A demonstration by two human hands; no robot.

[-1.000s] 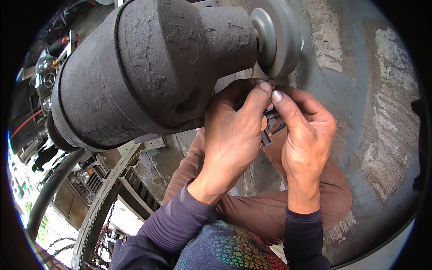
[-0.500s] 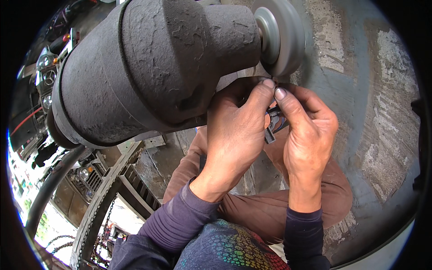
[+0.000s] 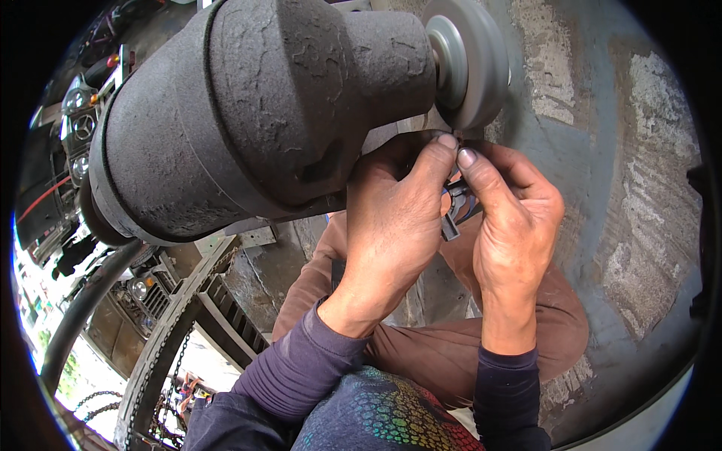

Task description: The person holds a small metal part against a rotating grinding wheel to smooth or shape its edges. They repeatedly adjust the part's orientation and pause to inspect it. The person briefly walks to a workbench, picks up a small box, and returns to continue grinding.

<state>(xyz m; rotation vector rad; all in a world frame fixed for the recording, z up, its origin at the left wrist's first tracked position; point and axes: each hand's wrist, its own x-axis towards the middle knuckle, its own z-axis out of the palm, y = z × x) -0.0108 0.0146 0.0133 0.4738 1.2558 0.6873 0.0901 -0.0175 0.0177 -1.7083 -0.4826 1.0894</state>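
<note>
Head view: worn grey floor (image 3: 571, 180) spreads behind your work. Your left hand (image 3: 395, 210) and right hand (image 3: 517, 218) close in fingertip pinches on a small workpiece (image 3: 457, 137), just below the grinding wheel (image 3: 481, 75); its long axis and any wheel contact cannot be told. Between your palms shows a black part (image 3: 451, 225). Motor housing (image 3: 256, 113) crowds your left; room opens rightward.
</note>
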